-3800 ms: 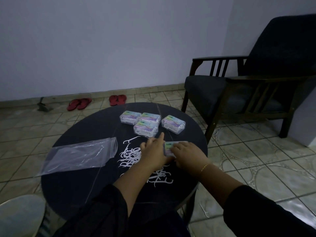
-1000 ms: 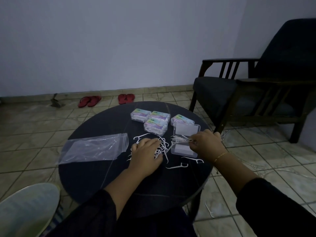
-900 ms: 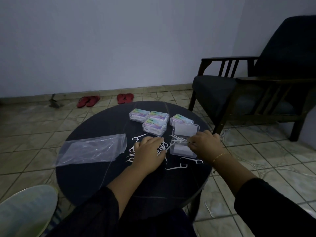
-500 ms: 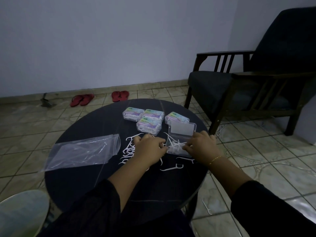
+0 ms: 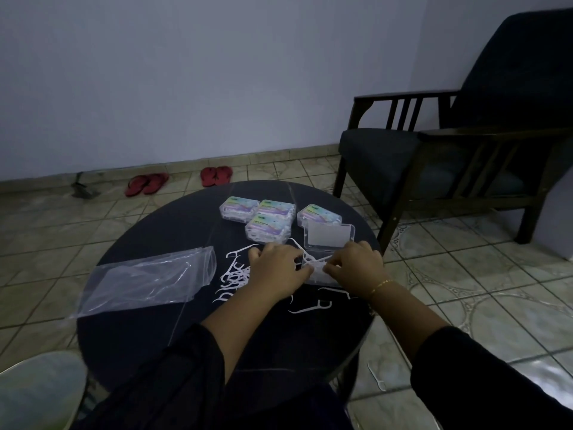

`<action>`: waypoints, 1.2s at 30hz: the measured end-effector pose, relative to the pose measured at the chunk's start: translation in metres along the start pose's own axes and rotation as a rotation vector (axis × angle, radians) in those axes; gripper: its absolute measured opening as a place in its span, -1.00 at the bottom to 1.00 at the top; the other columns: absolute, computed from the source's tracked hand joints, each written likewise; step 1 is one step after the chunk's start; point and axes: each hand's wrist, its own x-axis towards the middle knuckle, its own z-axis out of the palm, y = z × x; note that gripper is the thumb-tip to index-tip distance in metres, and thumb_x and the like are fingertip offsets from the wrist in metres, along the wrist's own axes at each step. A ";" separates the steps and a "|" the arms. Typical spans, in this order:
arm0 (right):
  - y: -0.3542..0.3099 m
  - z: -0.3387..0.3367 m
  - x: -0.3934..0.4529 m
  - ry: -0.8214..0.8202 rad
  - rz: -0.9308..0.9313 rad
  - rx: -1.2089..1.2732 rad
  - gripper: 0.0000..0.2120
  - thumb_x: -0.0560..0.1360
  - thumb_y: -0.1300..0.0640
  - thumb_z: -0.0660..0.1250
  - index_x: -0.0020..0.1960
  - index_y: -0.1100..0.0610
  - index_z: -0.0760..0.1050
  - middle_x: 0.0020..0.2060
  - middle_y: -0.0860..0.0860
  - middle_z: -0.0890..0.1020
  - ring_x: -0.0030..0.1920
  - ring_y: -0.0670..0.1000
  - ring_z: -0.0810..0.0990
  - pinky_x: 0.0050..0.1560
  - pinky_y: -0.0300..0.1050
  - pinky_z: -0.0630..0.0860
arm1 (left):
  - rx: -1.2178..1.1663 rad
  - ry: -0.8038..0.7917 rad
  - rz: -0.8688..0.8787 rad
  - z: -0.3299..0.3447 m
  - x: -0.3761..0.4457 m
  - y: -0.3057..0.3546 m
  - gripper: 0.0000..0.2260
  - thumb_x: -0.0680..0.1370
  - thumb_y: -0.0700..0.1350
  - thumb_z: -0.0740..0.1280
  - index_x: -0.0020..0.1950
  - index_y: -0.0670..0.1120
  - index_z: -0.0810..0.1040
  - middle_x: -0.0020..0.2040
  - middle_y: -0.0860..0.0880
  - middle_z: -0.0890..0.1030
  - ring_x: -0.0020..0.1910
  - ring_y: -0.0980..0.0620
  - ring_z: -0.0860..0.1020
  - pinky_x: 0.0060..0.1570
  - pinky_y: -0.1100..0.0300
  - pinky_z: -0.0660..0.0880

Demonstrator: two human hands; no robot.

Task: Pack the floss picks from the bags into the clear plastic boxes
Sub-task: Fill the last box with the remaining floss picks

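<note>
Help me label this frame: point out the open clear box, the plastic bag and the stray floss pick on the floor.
open clear box (image 5: pixel 328 235), head view, raised lid.
plastic bag (image 5: pixel 145 280), head view, middle.
floss pick on the floor (image 5: pixel 375 376), head view, handle.

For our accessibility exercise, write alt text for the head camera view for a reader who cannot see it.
Two hands, left and right, gather white floss picks over an open clear box on a round dark table. Four closed boxes sit behind it, a plastic bag lies to the left, and an armchair stands to the right.
</note>
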 end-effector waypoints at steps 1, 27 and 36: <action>0.001 0.001 0.000 0.018 -0.004 0.001 -0.75 0.56 -0.10 0.20 0.10 -0.07 0.60 0.08 0.01 0.47 0.17 0.05 0.36 0.15 -0.03 0.33 | -0.008 0.019 -0.004 0.001 0.000 0.000 -0.64 0.52 0.24 0.21 0.25 0.14 0.49 0.24 0.10 0.50 0.30 0.04 0.32 0.15 0.01 0.15; 0.015 0.015 -0.007 0.051 -0.038 0.212 -0.71 0.60 0.10 0.14 -0.04 0.14 0.62 -0.07 0.09 0.57 -0.05 0.05 0.52 0.00 -0.09 0.48 | -0.250 -0.124 0.009 -0.004 0.010 0.015 -0.72 0.59 -0.15 0.25 0.28 0.01 0.55 0.23 -0.02 0.56 0.21 -0.03 0.50 0.26 0.06 0.37; 0.015 0.010 -0.014 0.034 -0.012 0.338 -0.63 0.57 0.10 0.26 0.37 0.08 0.38 0.27 0.07 0.36 0.20 0.03 0.47 0.17 -0.20 0.38 | -0.655 -0.098 -0.021 -0.007 0.018 0.028 -0.66 0.53 -0.33 0.29 0.28 -0.10 0.53 0.02 -0.02 0.61 -0.02 0.03 0.57 0.03 0.21 0.49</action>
